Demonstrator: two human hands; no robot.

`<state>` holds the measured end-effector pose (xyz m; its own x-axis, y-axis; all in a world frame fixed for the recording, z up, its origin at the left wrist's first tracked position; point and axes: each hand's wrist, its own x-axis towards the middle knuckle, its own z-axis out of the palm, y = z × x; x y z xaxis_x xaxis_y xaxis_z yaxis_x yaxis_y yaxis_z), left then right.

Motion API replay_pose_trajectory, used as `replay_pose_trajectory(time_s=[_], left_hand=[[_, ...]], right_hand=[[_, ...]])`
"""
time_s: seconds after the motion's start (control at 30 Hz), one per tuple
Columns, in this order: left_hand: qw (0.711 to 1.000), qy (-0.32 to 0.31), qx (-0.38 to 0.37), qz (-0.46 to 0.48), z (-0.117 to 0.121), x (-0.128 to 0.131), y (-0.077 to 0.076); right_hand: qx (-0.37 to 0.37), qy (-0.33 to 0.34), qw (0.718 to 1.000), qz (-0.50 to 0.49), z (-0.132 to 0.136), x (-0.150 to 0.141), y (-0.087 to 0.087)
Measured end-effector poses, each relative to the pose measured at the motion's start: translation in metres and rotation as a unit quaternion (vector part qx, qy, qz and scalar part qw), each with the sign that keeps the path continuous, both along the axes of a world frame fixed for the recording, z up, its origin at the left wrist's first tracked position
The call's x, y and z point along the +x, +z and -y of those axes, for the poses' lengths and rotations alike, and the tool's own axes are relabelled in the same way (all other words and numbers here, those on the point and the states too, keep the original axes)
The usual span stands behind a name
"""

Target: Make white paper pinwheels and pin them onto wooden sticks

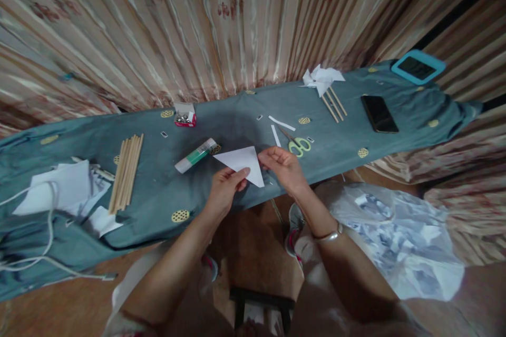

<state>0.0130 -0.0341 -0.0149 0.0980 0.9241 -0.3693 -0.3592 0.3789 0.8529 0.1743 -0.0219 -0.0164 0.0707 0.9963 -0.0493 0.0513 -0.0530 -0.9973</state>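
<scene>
A white sheet of paper folded into a triangle (240,159) is held over the front part of the table. My left hand (226,187) pinches its lower edge, thumb on top and fingers underneath. At the right edge of the paper, my right hand (283,167) has its thumb and fingers closed together; the fingertips meet the edge there. Just left of the paper lies a clear and green glue tube (195,155). Green-handled scissors (299,146) rest behind my right hand, beside narrow white paper strips (282,123).
Wooden sticks (126,174) and white paper sheets (59,187) lie at left, near a white cable (51,221). A red box of metal pins (185,116), paper pinwheels (323,79) on sticks, a phone (379,114) and a blue-framed device (418,67) stand farther back. A plastic bag of scraps (395,237) sits right.
</scene>
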Motion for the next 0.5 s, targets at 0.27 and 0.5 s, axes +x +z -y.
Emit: replay_pose_trajectory(time_s=[0.27,0.5], left_hand=[[0.998,0.025,-0.037,0.034,-0.016,0.006,0.004],[0.996,0.042,-0.050,0.060,-0.026,0.004,0.008]], right_hand=[[0.118,-0.109,0.819,0.550,-0.016,0.074,-0.011],[-0.014,-0.085,0.790,0.608,-0.015,0.068,0.002]])
